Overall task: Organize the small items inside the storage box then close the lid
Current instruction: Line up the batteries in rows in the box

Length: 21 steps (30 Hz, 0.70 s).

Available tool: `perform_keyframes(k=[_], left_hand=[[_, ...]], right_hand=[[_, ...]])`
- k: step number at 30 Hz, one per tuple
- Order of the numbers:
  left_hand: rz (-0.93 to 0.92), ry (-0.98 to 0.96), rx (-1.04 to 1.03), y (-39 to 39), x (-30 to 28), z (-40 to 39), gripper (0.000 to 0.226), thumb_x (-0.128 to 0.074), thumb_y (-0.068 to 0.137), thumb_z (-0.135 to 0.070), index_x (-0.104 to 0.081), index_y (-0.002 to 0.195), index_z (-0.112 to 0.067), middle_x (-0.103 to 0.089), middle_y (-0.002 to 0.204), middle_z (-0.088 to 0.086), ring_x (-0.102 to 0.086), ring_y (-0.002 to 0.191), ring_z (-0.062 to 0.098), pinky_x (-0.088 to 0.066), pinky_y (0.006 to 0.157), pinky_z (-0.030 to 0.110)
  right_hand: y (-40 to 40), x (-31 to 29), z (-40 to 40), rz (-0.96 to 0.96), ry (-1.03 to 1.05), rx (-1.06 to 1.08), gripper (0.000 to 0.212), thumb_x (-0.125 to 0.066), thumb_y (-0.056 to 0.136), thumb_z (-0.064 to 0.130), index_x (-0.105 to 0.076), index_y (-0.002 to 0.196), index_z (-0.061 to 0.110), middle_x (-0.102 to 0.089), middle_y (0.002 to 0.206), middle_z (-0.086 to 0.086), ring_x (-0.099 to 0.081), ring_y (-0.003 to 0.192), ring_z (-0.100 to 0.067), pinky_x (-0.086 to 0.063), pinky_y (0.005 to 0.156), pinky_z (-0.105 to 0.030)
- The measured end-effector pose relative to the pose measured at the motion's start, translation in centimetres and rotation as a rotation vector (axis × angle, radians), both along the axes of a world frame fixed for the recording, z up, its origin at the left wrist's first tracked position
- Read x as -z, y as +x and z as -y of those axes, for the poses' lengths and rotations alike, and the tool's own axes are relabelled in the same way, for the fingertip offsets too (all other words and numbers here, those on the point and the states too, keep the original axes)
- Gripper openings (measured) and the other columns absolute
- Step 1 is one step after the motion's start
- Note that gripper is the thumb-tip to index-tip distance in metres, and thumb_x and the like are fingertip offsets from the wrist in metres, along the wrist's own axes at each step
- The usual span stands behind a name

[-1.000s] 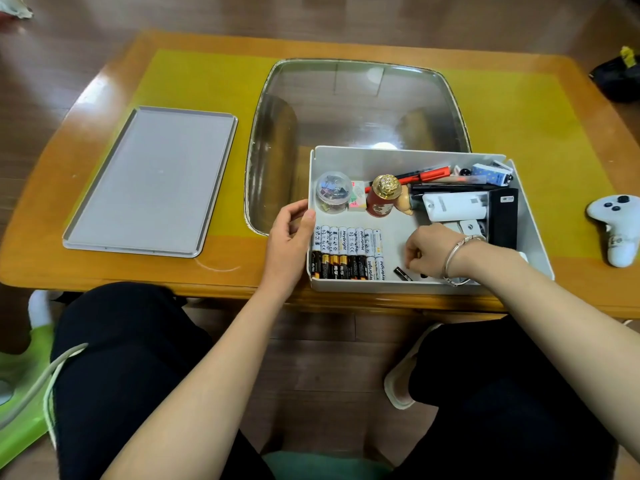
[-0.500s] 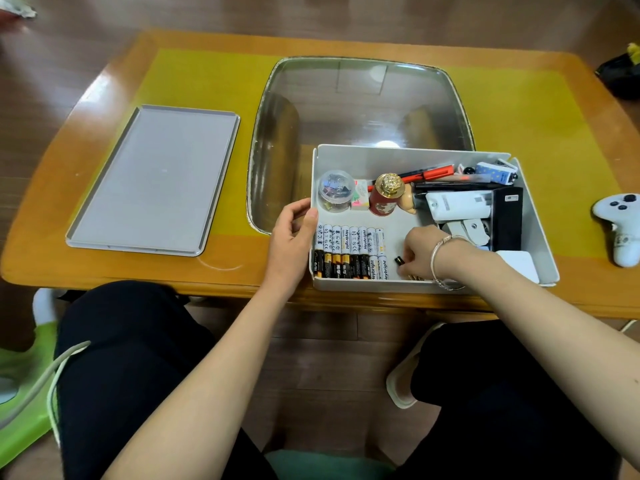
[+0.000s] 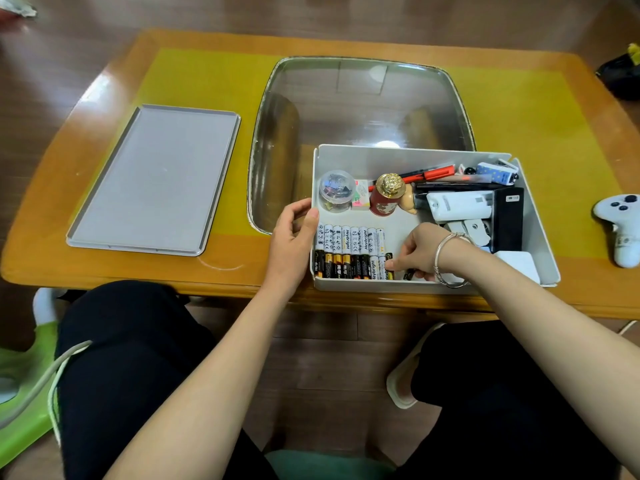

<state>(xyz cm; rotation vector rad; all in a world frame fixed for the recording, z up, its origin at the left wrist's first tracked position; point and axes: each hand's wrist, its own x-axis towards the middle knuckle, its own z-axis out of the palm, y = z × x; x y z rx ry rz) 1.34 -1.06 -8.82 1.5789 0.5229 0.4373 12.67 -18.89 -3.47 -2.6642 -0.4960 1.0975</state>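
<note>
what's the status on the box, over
Left hand grips storage box left wall. Right hand pinches a battery at the row's end. Lid off, lying left on table.

1. One view only: a wide-angle camera on the person's head, aimed forward and steeply down.
2. It looks over the lap at a wooden table (image 3: 104, 261), whose near edge crosses the middle of the frame.
3. Both forearms enter from the bottom corners; the left hand (image 3: 292, 237) and right hand (image 3: 417, 252) sit close, near centre.
4. The storage box (image 3: 398, 161) lies just right of centre, its lid (image 3: 156, 178) left.
5. Straight edges bow toward the frame's borders.
</note>
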Motion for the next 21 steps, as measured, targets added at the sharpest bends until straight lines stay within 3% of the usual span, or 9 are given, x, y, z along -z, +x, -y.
perform_keyframes(k=[4,7,12,14,17,21], left_hand=[[-0.003,-0.010,0.000,0.01,-0.02,0.00,0.023,-0.052,0.097,-0.027,-0.055,0.119,-0.018,-0.063,0.105,-0.014,-0.060,0.091,-0.010,-0.048,0.071,0.010],[-0.003,-0.009,-0.002,-0.01,-0.09,0.03,0.022,-0.052,0.097,-0.027,-0.055,0.118,-0.019,-0.063,0.104,-0.015,-0.059,0.090,-0.011,-0.047,0.071,0.009],[-0.001,0.009,-0.003,-0.07,-0.11,0.02,0.023,-0.052,0.097,-0.026,-0.055,0.118,-0.018,-0.062,0.106,-0.014,-0.059,0.091,-0.010,-0.047,0.073,0.009],[-0.006,0.005,-0.004,-0.06,-0.03,-0.05,0.023,-0.052,0.097,-0.027,-0.056,0.119,-0.018,-0.063,0.107,-0.013,-0.059,0.093,-0.008,-0.047,0.074,0.010],[-0.008,0.006,-0.005,-0.02,0.03,0.00,0.024,-0.052,0.097,-0.028,-0.056,0.119,-0.018,-0.063,0.107,-0.013,-0.059,0.094,-0.005,-0.048,0.074,0.011],[0.000,0.002,-0.007,-0.03,-0.11,0.03,0.022,-0.052,0.097,-0.026,-0.056,0.118,-0.018,-0.062,0.105,-0.014,-0.059,0.091,-0.010,-0.047,0.072,0.009]], right_hand=[[0.33,0.13,0.48,-0.003,0.101,0.024,0.017,-0.076,0.077,0.022,-0.063,0.072,0.012,-0.071,0.066,-0.008,-0.054,0.039,-0.012,-0.040,0.036,-0.019],[0.25,0.45,0.35,0.045,0.057,-0.040,0.021,-0.078,0.074,0.023,-0.058,0.078,0.020,-0.064,0.065,-0.001,-0.052,0.033,-0.006,-0.038,0.035,-0.016],[0.21,0.20,0.39,0.261,0.007,-0.086,0.016,-0.071,0.072,0.017,-0.058,0.073,0.025,-0.054,0.076,0.005,-0.058,0.064,-0.016,-0.043,0.061,-0.022],[0.13,0.08,0.54,0.245,-0.049,-0.102,0.016,-0.070,0.072,0.016,-0.057,0.073,0.024,-0.055,0.073,0.005,-0.058,0.063,-0.017,-0.045,0.062,-0.022],[0.14,0.28,0.66,0.177,-0.165,-0.141,0.016,-0.071,0.072,0.017,-0.060,0.083,0.020,-0.067,0.088,-0.001,-0.061,0.076,-0.020,-0.047,0.067,-0.024],[-0.18,0.40,0.13,0.047,0.006,-0.077,0.021,-0.076,0.071,0.018,-0.057,0.078,0.023,-0.070,0.090,-0.006,-0.065,0.077,-0.024,-0.053,0.069,-0.030]])
